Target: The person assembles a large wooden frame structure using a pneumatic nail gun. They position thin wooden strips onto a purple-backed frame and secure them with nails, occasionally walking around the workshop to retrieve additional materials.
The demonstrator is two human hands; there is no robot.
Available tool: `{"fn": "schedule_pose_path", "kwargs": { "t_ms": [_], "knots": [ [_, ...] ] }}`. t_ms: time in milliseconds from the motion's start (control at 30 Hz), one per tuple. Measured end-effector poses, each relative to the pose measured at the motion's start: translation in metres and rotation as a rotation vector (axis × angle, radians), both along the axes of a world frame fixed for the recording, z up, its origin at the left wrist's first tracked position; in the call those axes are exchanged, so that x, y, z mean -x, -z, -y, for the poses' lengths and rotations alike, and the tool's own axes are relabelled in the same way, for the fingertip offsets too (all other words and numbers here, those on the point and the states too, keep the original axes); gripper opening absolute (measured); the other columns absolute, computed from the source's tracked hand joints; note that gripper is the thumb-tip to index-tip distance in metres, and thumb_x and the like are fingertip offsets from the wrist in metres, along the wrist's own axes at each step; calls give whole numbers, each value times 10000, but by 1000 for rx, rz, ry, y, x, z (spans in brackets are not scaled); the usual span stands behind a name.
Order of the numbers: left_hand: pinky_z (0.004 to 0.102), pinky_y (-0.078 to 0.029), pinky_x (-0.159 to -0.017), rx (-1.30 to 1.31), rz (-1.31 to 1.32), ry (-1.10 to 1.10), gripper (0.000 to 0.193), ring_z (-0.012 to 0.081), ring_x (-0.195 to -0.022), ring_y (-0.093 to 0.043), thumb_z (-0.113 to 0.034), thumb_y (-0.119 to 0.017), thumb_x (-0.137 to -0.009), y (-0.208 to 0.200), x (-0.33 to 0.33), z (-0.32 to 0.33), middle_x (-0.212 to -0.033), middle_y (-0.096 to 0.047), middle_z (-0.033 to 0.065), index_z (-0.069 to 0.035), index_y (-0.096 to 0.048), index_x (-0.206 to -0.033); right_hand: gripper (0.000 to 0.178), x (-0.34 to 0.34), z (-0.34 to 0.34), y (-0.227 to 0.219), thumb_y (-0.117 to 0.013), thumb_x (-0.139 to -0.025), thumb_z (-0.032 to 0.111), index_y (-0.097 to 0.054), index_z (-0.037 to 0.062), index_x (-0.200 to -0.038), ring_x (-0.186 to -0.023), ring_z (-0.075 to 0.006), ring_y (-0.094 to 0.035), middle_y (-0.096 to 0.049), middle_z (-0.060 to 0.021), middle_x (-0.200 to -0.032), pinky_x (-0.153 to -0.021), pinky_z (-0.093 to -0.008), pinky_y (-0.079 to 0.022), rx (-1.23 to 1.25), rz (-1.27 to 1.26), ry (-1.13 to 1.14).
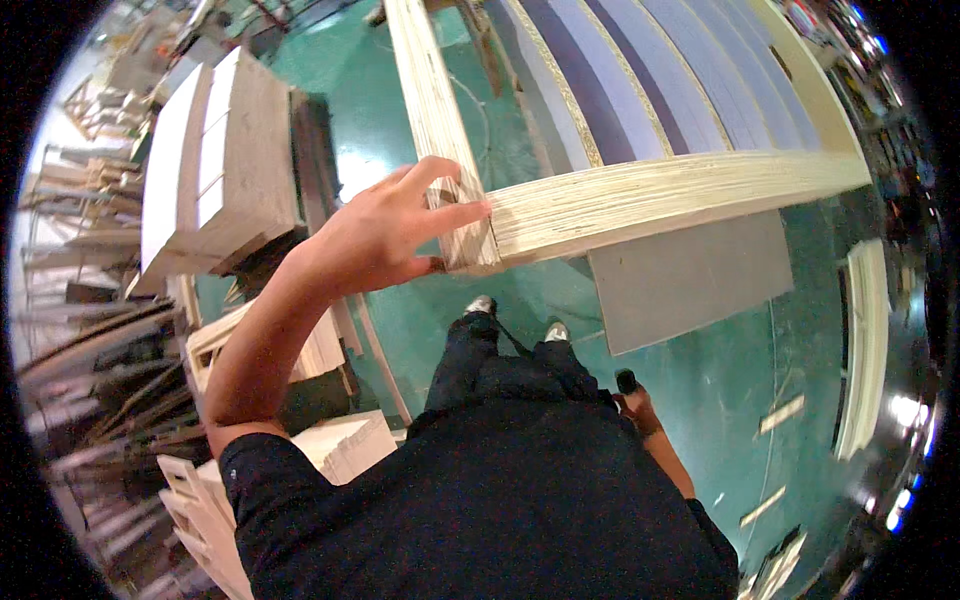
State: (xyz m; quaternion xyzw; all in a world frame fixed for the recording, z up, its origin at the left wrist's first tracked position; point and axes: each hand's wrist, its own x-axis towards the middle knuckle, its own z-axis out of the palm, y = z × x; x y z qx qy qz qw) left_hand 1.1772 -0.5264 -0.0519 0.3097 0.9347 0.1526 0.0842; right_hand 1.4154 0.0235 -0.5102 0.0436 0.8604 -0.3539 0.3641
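Note:
My left hand is clamped round the near end of a long layered plywood beam, at the corner of a large wooden frame. Its fingers and thumb straddle the beam, and one fingertip reaches the joint. Against that corner butts a second layered beam, which runs off to the right along the frame's near side. Low beside my right leg, my right hand is closed round a tool with a black rounded end. The rest of that tool is hidden, so its kind cannot be told.
Bluish-grey slats with pale edges fill the frame. A grey board shows beneath it. Stacked panels stand at the left, above more timber. Pale strips lie at the right on the green floor.

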Motion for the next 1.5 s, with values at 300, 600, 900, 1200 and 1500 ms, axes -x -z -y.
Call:
{"fn": "schedule_pose_path", "kwargs": {
  "t_ms": [300,600,900,1200,1500],
  "knots": [
    [543,-334,-1123,-217,-253,580,843,224,-1288,-539,-384,-891,-558,40,83,12,-1420,-557,45,-243,-607,-1339,344,-54,137,-50,-818,-797,190,-646,32,-1048,-579,-190,-601,-653,-65,-741,-537,-373,-497,124,50,739],
    [448,-432,-953,-282,-140,753,825,204,-1059,-637,-324,-886,-548,41,108,17,-1205,-664,24,-160,-619,-1310,371,-63,225,-110,-792,-845,253,-644,-8,-1062,-844,-190,-612,-678,-83,-948,-752,-387,-525,119,100,903],
    [437,-435,-929,-268,-152,806,823,214,-1027,-629,-326,-873,-568,39,116,19,-1196,-659,28,-147,-604,-1326,306,-28,246,-140,-804,-834,193,-641,9,-1017,-730,-130,-575,-651,-30,-846,-630,-337,-492,213,-3,1084],
    [441,-429,-920,-288,-141,858,765,224,-1047,-628,-304,-853,-626,42,123,21,-1202,-660,41,-141,-599,-1329,323,-10,262,-169,-818,-829,182,-642,30,-1053,-725,-134,-573,-644,-25,-839,-634,-333,-494,82,0,858],
    [423,-433,-904,-155,108,864,800,290,-1060,-627,-302,-856,-639,33,147,16,-1087,-685,62,-160,-560,-1369,373,63,281,-422,-784,-880,224,-606,24,-1139,-735,-205,-691,-680,-80,-886,-688,-375,-580,366,-42,805]
  ]
}}
